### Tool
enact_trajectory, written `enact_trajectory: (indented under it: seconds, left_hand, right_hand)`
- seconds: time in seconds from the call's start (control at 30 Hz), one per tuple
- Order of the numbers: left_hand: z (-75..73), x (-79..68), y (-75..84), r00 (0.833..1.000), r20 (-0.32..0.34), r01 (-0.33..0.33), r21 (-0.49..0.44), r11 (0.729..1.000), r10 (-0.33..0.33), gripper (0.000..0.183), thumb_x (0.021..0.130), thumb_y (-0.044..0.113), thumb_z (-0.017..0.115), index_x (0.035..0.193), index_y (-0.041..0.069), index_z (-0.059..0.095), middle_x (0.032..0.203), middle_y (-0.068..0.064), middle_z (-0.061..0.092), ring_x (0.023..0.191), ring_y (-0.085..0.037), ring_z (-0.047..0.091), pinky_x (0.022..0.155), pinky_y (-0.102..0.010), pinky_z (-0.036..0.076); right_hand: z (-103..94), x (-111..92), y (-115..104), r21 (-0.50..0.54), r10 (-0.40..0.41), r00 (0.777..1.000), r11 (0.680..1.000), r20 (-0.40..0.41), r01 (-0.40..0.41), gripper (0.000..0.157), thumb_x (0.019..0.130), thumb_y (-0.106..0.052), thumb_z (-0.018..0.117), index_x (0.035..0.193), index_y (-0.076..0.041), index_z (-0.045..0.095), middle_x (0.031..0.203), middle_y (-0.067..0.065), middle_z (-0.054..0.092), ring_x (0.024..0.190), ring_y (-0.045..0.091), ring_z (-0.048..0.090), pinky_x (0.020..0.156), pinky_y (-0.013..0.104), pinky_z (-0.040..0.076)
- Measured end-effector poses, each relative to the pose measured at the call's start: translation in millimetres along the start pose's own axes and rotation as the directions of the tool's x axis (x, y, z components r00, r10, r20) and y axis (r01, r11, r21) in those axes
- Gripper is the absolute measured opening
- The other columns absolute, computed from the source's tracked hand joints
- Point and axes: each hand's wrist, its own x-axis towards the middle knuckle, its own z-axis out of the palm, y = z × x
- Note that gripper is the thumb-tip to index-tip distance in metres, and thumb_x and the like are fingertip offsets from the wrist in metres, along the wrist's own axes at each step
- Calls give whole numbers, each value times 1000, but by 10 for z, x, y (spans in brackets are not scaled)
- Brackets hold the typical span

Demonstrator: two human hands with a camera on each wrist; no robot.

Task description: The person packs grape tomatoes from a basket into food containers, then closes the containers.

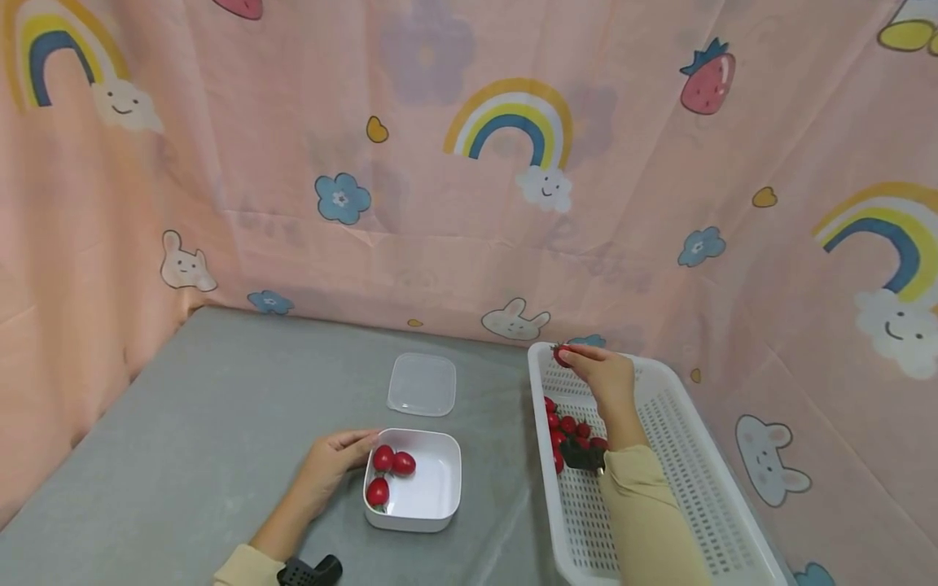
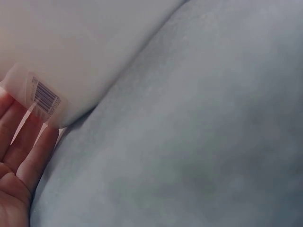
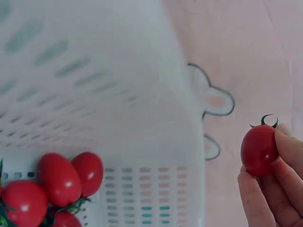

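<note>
My right hand (image 1: 602,378) pinches a cherry tomato (image 3: 259,150) with a green calyx between thumb and fingertips. It is up at the far left corner of a white perforated basket (image 1: 538,382). More cherry tomatoes (image 3: 59,179) lie in a cluster inside that basket. My left hand (image 1: 330,464) touches the left side of a small white square box (image 1: 432,488). In the left wrist view its fingers (image 2: 38,151) are nearly straight against the box's outer wall, by a barcode label (image 2: 46,98). Several tomatoes (image 1: 383,458) sit along the box's left side.
A translucent square lid (image 1: 422,384) lies flat on the grey tabletop (image 1: 220,439), just behind the box. The basket's long rim stands along the right side. A pink printed curtain (image 1: 410,244) hangs close behind the table and around its sides.
</note>
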Motion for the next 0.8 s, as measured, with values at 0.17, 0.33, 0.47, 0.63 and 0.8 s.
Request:
enact_trajectory:
  seconds: [0.17,0.33,0.47,0.63,0.8]
  left_hand:
    - [12,6,0,1000,-13,10,2,1000,-10,33,93,18,69,116,-6,70,114,-15,74,88,-4,70,82,-21,55]
    - [20,17,-16,1000,-24,16,5,1000,-16,32,92,19,70,114,-4,72,113,-14,74,89,-5,70,82,-22,56]
    - [22,16,-20,1000,-26,17,15,1000,-16,32,92,19,70,114,-4,72,114,-15,74,89,-5,70,81,-21,56]
    - [16,14,-17,999,-25,23,14,1000,-22,31,92,18,70,114,-4,72,113,-15,74,89,-5,71,81,-21,56]
    - [4,13,-12,1000,-24,19,13,1000,-19,33,92,19,70,116,-4,71,114,-14,74,90,-3,70,83,-19,55]
  right_hand:
    - [26,-97,-100,30,-12,999,999,34,11,51,90,-33,74,130,-3,65,130,9,62,90,-8,62,104,34,49]
    - [64,-167,-173,23,-18,999,1000,32,18,52,87,-36,77,128,-6,67,128,7,64,104,4,62,106,36,48]
    - [98,-209,-206,0,-42,998,999,35,43,50,87,-38,77,126,-8,69,131,11,65,118,19,59,106,38,48]
    - [131,-296,-275,-27,-60,996,998,61,62,49,86,-40,77,125,-10,70,133,12,64,126,23,55,108,43,45]
    - [173,-408,-347,-4,-67,992,998,108,68,50,86,-40,77,126,-12,70,134,11,64,130,22,50,111,45,41]
